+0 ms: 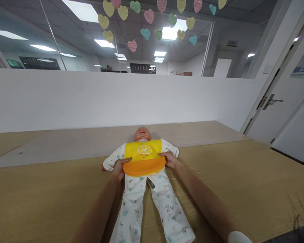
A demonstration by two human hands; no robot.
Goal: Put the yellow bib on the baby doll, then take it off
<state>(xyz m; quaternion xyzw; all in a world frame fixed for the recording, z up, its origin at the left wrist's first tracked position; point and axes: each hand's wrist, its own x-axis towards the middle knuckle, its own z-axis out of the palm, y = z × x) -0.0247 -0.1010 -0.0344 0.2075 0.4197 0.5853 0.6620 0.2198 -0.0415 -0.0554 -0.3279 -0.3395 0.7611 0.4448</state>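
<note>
"What's furthest left?"

"A pale wood-grain bench runs across the view. The left hand comes in from that side, its fingers curled over the bib's lower edge, apparently gripping it."

"And in the middle?"

"A baby doll in a white printed sleepsuit lies on its back on the bench, head pointing away from the wearer, feet toward them, long axis nearly straight ahead. Over its chest sits a yellow-and-orange silicone bib."

"How would it handle?"

"Probably light, with a floppy cloth body and a firmer head. The torso looks like the steadiest place to hold."

"Right side?"

"The right hand also seems closed on the bib's edge, well apart from the left. Beyond it stands a white door with a metal lever handle."
</note>
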